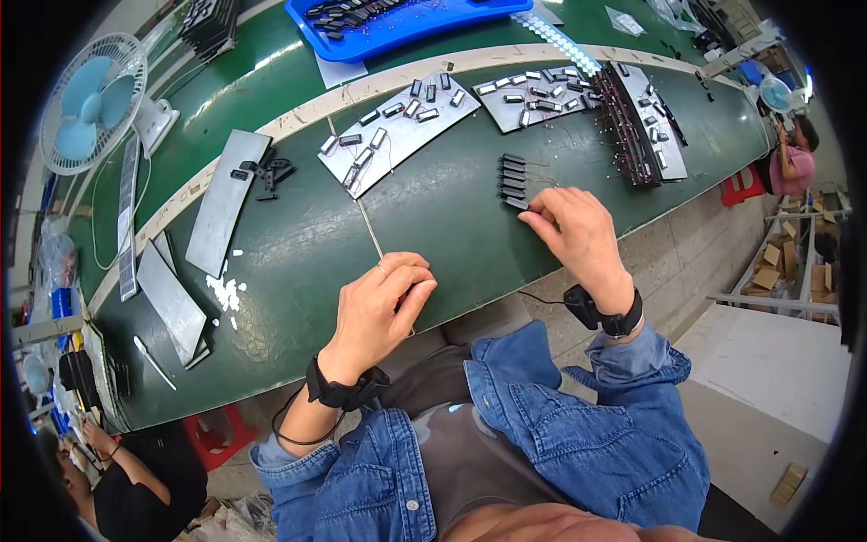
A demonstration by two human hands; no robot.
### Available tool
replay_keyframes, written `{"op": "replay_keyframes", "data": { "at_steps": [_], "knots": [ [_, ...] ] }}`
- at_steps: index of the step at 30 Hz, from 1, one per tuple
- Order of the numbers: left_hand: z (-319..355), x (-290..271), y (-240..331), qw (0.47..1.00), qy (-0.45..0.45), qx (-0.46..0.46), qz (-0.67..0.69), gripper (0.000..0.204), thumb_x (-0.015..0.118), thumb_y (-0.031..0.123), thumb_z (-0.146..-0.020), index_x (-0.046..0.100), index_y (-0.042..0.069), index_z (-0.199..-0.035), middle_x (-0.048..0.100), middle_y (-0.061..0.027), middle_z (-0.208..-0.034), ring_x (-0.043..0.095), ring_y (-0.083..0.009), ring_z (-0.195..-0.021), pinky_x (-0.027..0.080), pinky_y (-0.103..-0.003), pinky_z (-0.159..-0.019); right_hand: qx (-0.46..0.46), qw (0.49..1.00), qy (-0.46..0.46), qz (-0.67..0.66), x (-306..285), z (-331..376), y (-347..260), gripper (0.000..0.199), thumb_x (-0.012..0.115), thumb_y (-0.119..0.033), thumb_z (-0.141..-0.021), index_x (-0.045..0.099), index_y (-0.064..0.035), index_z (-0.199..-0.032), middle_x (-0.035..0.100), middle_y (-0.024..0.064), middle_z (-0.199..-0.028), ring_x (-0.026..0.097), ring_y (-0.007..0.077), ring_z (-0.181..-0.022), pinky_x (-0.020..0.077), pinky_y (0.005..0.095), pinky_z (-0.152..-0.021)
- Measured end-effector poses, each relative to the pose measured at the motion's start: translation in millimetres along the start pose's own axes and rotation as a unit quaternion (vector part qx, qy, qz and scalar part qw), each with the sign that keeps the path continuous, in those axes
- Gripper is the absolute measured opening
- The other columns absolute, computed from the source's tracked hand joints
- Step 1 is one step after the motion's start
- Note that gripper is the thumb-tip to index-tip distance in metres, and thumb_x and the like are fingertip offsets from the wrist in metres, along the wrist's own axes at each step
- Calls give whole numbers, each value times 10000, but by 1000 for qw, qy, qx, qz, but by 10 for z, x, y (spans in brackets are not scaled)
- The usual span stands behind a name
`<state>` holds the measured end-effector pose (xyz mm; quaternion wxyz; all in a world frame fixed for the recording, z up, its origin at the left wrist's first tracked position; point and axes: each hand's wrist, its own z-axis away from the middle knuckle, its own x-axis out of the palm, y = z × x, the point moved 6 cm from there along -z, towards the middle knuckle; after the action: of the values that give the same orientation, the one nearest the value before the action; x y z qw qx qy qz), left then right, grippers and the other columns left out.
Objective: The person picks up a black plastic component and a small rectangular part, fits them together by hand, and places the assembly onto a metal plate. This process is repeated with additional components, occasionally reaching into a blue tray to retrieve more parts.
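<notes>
Several small black rectangular blocks with thin wires (512,172) lie in a short column on the green tabletop. My right hand (578,230) is at the near end of this column, thumb and fingers closed on the end of the nearest small black block (517,203). By the table's near edge, my left hand (384,303) hovers with its fingers curled and drawn together. Whether anything is inside its grip is hidden. Black straps with small boxes are on both wrists.
Beyond lie metal plates (406,149) bearing similar blocks, and a dark rack of wired parts (628,131). A blue tray (406,41) stands at the back. On the left are a fan (93,104), loose black pieces (264,172) and white bits (224,294). Other people sit at both sides.
</notes>
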<state>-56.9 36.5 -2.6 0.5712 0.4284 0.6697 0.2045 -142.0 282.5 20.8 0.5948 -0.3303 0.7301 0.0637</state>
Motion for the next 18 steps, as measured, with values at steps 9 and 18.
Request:
{"op": "replay_keyframes", "data": {
  "at_steps": [9, 18],
  "knots": [
    [8, -19, 8, 1000, 16, -3, -5, 64, 724, 119, -927, 706, 57, -928, 720, -37, -1026, 685, -221, -720, 540, -334, -620, -19, 998, 49, 22, -238, -116, 0, 515, 837, -177, -800, 635, -126, -1272, 576, 139, -1355, 587, 341, -1181, 506, 408, -980],
    [7, -18, -8, 1000, 28, 14, -3, 58, 731, 96, -919, 713, 42, -931, 728, -59, -1004, 684, -222, -739, 539, -325, -643, -144, 973, -167, -63, 25, -494, 35, 597, 794, -115, -800, 607, -124, -1366, 505, 163, -1454, 514, 386, -1295, 458, 434, -1093]
  ]
}}
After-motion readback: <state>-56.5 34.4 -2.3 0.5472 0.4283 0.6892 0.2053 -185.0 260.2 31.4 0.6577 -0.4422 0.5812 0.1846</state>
